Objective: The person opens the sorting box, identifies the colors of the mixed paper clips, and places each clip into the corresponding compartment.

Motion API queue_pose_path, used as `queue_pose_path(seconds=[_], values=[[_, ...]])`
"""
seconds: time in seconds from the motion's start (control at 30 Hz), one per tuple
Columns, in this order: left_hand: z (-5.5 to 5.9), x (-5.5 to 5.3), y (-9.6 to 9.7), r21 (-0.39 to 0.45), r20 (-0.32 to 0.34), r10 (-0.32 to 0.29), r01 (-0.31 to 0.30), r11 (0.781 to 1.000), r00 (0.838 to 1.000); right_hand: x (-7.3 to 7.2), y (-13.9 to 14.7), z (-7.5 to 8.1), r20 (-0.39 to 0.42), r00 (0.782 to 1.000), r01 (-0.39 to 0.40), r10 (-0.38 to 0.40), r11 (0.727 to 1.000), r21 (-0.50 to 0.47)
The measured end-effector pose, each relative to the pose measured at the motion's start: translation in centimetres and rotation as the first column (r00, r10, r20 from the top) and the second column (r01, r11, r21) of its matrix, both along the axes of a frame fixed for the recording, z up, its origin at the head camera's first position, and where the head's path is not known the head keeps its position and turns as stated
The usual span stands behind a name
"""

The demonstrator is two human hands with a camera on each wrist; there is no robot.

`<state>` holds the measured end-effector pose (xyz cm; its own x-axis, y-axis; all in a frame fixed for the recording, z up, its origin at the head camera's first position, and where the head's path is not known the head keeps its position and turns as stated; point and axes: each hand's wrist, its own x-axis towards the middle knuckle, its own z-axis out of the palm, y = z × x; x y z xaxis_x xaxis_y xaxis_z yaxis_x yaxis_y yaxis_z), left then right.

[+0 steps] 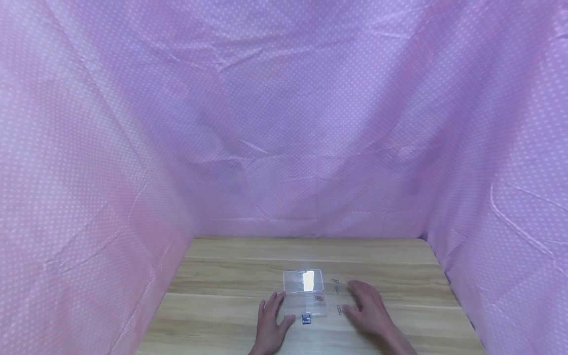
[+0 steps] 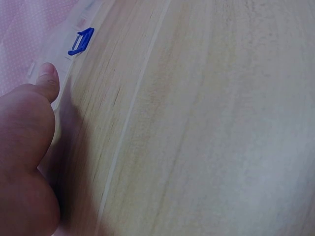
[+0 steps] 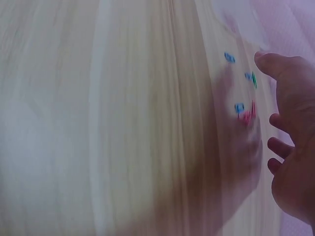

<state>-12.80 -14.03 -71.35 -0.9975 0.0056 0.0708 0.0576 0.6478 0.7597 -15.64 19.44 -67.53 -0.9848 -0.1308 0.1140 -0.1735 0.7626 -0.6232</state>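
Note:
A clear plastic box stands on the table with its lid raised at the far side. At its near edge is a blue latch, also seen in the left wrist view. Reddish paper clips lie in the right-hand compartment. My left hand rests against the box's left side, fingers extended, thumb by the near corner. To the right of the box, my right hand hovers over loose paper clips, fingers apart and holding nothing. The right wrist view shows blue clips, pink clips and a green clip.
The wood-grain table carries the box and clips. Pink dotted cloth hangs behind the table and along both sides.

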Motion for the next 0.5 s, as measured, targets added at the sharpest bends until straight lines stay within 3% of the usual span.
queue_pose_path(seconds=[0.37, 0.5], values=[[0.6, 0.5, 0.1, 0.003, -0.007, 0.008, -0.008, 1.000, 1.000, 0.4, 1.6, -0.7, -0.031, 0.999, 0.025, -0.025, 1.000, -0.002], [0.6, 0.8, 0.1, 0.010, -0.028, 0.009, -0.009, 1.000, 1.000, 0.3, 1.5, -0.7, 0.000, 0.999, 0.046, -0.046, 0.999, -0.003]])
